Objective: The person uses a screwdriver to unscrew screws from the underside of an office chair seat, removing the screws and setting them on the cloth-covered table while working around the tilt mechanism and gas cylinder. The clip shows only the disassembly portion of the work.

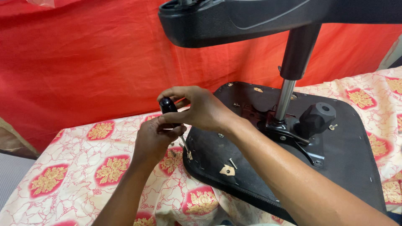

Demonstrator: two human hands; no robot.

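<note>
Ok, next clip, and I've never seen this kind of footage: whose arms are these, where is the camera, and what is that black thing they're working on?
There is one picture, taken by a camera worn on the person's head and looking down, so the two bare arms are the wearer's own. The right hand wraps over the black handle of a screwdriver, and the left hand steadies it lower down, near the metal shaft. The tip meets the edge of an upturned office chair seat, black underneath, lying on a cloth with red and gold flower patches. A chrome column rises from the seat's metal plate to the chair base above. A loose screw lies on the seat. Red fabric hangs behind.
</note>
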